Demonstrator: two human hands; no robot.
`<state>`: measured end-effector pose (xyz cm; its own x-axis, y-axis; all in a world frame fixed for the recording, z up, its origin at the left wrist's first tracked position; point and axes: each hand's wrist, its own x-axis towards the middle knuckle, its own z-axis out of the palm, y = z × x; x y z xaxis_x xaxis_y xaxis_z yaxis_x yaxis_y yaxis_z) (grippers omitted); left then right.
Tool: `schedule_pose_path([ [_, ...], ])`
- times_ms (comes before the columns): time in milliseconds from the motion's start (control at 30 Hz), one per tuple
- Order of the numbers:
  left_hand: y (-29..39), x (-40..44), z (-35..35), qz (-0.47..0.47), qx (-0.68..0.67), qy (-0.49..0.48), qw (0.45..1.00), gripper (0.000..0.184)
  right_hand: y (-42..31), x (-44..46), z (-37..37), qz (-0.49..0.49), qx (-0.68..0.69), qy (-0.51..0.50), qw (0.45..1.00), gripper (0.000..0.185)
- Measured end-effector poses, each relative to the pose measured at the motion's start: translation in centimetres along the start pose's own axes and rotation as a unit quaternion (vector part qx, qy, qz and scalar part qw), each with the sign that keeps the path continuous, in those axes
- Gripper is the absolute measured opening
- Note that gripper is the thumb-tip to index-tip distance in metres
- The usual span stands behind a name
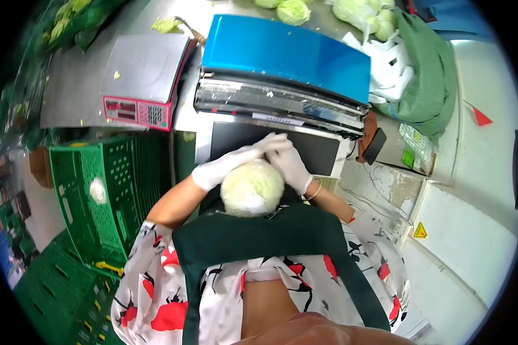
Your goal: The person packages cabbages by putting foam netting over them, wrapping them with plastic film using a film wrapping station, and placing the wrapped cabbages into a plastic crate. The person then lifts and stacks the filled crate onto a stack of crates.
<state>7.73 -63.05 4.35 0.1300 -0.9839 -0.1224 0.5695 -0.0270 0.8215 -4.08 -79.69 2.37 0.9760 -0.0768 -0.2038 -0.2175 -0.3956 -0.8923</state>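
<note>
A pale green cabbage (252, 187) is close against my apron, with a shiny surface that looks like clear film. My left hand (231, 163), in a white glove, curves around its left and far side, fingers stretched to the right. My right hand (290, 165), also gloved in white, bends around the right and far side. The fingertips of both hands meet and overlap beyond the cabbage. Its underside is hidden. Just past the hands lies a flat black plate (319, 154), at the front of a blue-topped wrapping machine (288, 54).
A red-fronted scale (141, 75) stands left of the machine. Green crates (92, 190) are at my left, one with a white wrapped item (98, 190) inside. Right of the machine are a green sack (429, 80), white bags (389, 69) and a dark phone (375, 146). More cabbages (293, 11) lie behind.
</note>
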Motion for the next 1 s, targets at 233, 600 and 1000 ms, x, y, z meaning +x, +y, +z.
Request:
schedule_pose_path([
  [233, 2.0, -14.6, -5.5, 0.139, -0.213, 0.3, 0.919, 0.081, 1.7, 3.0, -12.3, 0.0, -0.057, 0.376, 0.925, 0.023],
  [600, 3.1, -46.2, -17.2, 0.279, -0.155, 0.783, 0.534, 0.073, 17.4, 15.6, -38.7, 0.11, -0.435, 0.425, 0.786, 0.046],
  [1000, 20.1, 2.0, -20.5, 0.112, 0.561, 0.468, 0.674, 0.06, 1.9, 11.6, -43.4, -0.096, -0.484, 0.726, 0.479, 0.026],
])
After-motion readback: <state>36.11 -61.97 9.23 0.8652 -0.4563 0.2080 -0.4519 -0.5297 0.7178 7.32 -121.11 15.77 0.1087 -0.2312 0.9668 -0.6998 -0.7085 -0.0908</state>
